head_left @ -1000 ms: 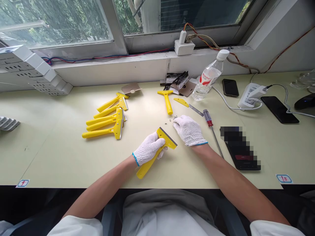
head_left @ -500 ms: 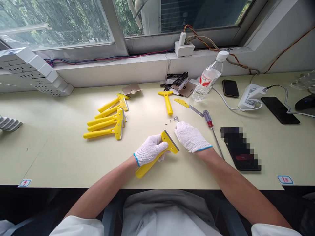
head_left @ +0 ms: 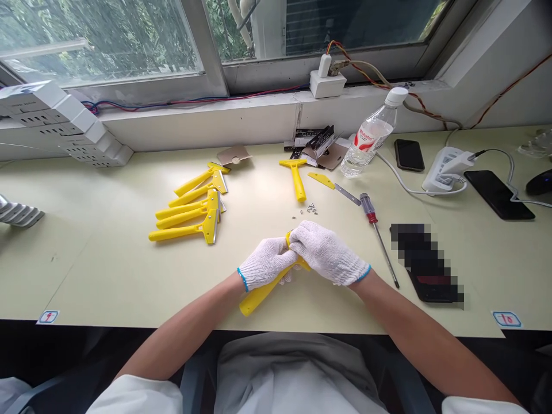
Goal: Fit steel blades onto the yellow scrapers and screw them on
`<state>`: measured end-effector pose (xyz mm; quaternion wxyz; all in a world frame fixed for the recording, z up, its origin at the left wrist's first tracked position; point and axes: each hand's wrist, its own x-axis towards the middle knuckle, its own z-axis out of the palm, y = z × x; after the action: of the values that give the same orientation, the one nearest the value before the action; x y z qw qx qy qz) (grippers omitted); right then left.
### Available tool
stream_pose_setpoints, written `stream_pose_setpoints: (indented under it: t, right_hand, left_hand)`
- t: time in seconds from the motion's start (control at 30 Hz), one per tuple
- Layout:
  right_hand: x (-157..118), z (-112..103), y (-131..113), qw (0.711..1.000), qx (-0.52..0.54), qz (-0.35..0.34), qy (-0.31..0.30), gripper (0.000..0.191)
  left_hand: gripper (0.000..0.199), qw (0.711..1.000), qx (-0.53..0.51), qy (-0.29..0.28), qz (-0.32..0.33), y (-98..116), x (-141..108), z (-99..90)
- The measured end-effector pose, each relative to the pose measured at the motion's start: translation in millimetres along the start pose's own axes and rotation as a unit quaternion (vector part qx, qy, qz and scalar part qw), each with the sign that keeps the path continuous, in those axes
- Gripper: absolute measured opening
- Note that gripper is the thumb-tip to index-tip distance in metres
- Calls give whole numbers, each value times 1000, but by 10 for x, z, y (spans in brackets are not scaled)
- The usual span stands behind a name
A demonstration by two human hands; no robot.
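My left hand point(head_left: 266, 263), in a white knit glove, is closed round a yellow scraper point(head_left: 257, 298) near its head, the handle slanting toward the table's front edge. Over the scraper's head lies my gloved right hand point(head_left: 324, 252), fingers pinched together; whatever they hold is hidden. Most of the scraper's blade is covered by that hand. Just beyond the hands are small screws point(head_left: 311, 208). A yellow scraper handle point(head_left: 297, 181) lies farther back, with a loose yellow piece point(head_left: 321, 180) and a metal blade point(head_left: 347, 194) beside it. To the right rests a screwdriver point(head_left: 379, 238).
Several yellow scrapers point(head_left: 185, 217) lie at left. Opened black boxes point(head_left: 317, 144) and a water bottle point(head_left: 371, 135) stand at the back. Phones point(head_left: 409, 155), a white power strip point(head_left: 446, 169) and cables occupy the right. White boxes point(head_left: 81, 129) are stacked far left.
My right hand has moved left from beside the screws onto the scraper's head, covering its blade. My left hand still holds the scraper. The view has shifted slightly.
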<state>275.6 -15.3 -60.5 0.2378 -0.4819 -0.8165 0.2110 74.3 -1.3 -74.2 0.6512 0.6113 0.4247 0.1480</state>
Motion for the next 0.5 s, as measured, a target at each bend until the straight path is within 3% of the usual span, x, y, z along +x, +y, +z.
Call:
stream_pose_setpoints:
  t: [0.1, 0.23, 0.5]
  right_hand:
    - [-20, 12, 89, 986, 153, 66, 30, 3]
    - [-10, -3, 148, 953, 253, 168, 27, 26]
    - [8, -170, 106, 919, 337, 184, -88, 25]
  left_hand:
    - [24, 999, 39, -11, 12, 25, -31, 0]
    - [26, 996, 83, -24, 27, 94, -69, -8]
    - [24, 996, 58, -57, 24, 133, -79, -47]
